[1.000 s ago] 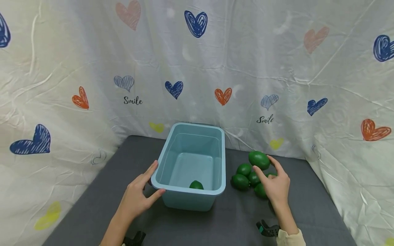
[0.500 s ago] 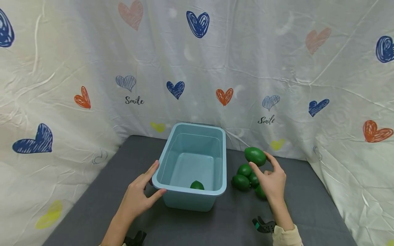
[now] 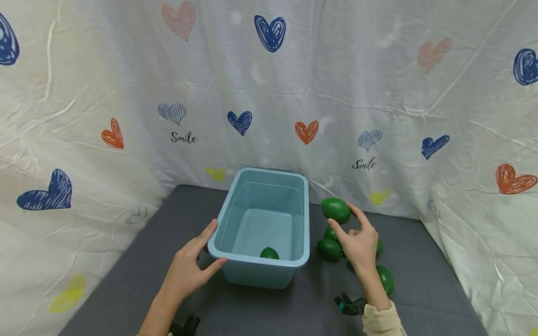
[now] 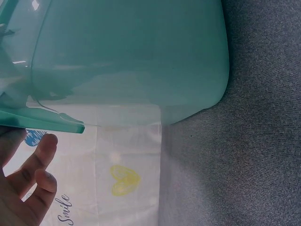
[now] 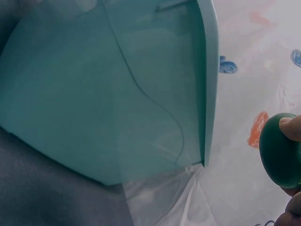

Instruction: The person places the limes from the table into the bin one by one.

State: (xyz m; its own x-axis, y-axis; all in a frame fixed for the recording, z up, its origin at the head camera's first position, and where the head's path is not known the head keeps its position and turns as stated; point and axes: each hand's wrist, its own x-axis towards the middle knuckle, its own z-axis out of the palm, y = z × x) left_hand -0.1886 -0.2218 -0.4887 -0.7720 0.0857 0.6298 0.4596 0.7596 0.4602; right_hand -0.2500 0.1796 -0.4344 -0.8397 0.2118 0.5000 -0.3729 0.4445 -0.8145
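Note:
A light blue bin (image 3: 258, 273) stands on the dark cloth with one green fruit (image 3: 269, 253) inside, near its front wall. My left hand (image 3: 187, 268) rests at the bin's near left corner, thumb and fingers spread against the rim; in the left wrist view, the fingers (image 4: 45, 149) are by the rim (image 4: 42, 121). My right hand (image 3: 359, 242) pinches a green fruit (image 3: 336, 210) between thumb and fingers, raised to the right of the bin. The right wrist view has that fruit (image 5: 281, 150) at its right edge, beyond the bin's rim (image 5: 211, 84).
Several green fruits (image 3: 329, 249) lie on the dark cloth (image 3: 424, 280) right of the bin, partly hidden by my right hand. Behind the cloth hangs a white curtain (image 3: 269, 93) with printed hearts. A black strap device (image 3: 350, 305) is at my right wrist.
My right hand has moved left toward the bin with the pinched fruit, uncovering a fruit near the wrist. My left hand and the bin have stayed in place.

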